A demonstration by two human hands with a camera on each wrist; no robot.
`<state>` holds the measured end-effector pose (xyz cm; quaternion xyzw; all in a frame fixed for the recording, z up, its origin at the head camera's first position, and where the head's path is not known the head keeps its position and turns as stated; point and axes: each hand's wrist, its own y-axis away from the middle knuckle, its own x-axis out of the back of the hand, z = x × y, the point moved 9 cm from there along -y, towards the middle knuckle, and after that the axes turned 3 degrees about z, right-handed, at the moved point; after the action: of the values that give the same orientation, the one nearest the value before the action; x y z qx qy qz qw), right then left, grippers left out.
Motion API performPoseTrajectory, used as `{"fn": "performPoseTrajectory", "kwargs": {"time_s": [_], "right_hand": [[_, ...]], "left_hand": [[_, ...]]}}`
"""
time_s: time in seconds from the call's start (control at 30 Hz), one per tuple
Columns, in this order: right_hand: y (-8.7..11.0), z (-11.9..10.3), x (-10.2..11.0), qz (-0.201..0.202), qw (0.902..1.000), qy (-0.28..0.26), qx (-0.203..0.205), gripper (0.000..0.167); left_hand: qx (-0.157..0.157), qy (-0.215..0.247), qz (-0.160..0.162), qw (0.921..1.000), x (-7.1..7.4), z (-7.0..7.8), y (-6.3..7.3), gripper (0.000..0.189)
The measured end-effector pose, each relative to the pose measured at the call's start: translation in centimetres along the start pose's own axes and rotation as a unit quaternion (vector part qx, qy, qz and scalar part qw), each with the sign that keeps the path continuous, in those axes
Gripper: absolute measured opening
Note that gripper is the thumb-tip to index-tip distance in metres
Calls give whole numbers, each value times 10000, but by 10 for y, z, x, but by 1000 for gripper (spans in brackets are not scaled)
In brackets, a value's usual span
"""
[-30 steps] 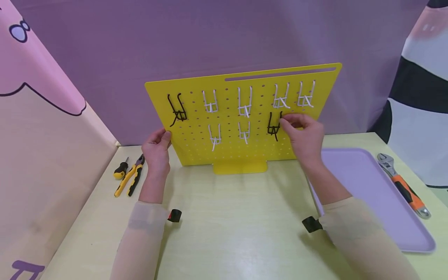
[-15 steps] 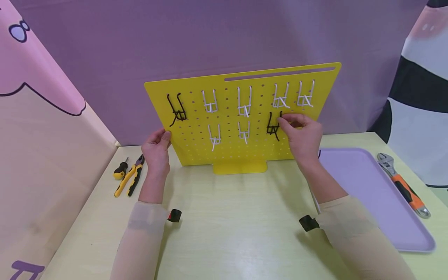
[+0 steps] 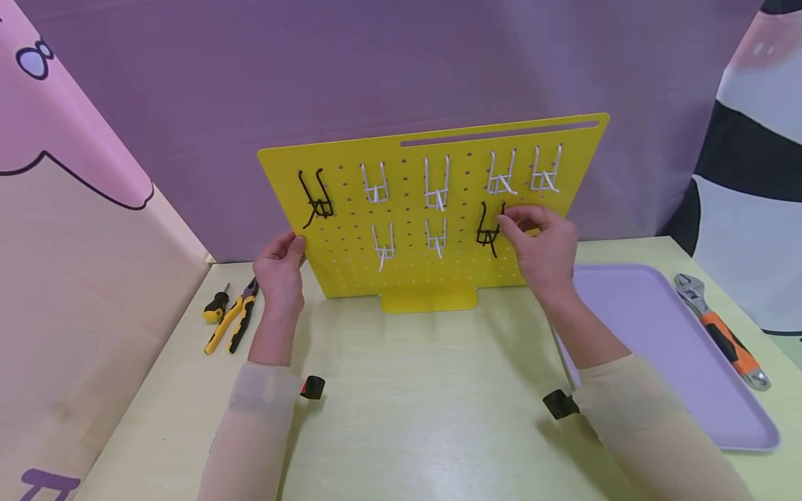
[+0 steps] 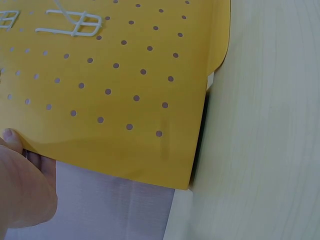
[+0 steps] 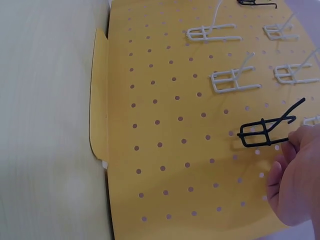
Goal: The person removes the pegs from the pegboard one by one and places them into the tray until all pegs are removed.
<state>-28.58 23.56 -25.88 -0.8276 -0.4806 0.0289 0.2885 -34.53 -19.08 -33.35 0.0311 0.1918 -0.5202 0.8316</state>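
A yellow pegboard stands upright on the table, with white wire hooks hung in two rows. One black wire hook hangs at its upper left. My left hand grips the board's left edge, thumb in front and fingers behind. At the lower right of the hooks, my right hand pinches the top of a second black wire hook by one prong. That hook lies against the board's face; whether its prong tips sit in the holes is hidden by the fingers.
Left on the table lie a stubby screwdriver and yellow-black pliers. To the right, a purple tray sits partly under my right forearm, with an orange-handled adjustable wrench along its right rim. A purple cloth hangs behind the board.
The pinched black hook has shifted slightly, its lower prong tilting a little right and then back left and down. My left hand keeps its place on the board's edge.
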Motion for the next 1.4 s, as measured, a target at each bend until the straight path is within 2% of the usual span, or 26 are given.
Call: {"fn": "performPoseTrajectory", "kwargs": {"time_s": [0.33, 0.6, 0.73, 0.97, 1.2, 1.4], "right_hand": [[7, -2, 11, -185, 9995, 231, 132, 26], [8, 1, 28, -23, 9997, 198, 173, 24], [7, 6, 39, 22, 9993, 357, 137, 25], [6, 28, 59, -19, 9962, 856, -149, 27], [4, 54, 74, -451, 9875, 1446, -441, 36], [1, 82, 86, -650, 9783, 1702, -985, 44]], "left_hand": [[-19, -55, 38, 10000, 1, 0, 1, 26], [-69, -16, 26, 10000, 1, -1, -1, 22], [-116, -4, 48, 9999, 2, -1, -1, 20], [-124, 23, 3, 9999, 0, 0, 0, 21], [-108, 88, -47, 9999, -2, 1, -1, 20], [-102, 57, -38, 9999, -2, -1, -1, 19]]}}
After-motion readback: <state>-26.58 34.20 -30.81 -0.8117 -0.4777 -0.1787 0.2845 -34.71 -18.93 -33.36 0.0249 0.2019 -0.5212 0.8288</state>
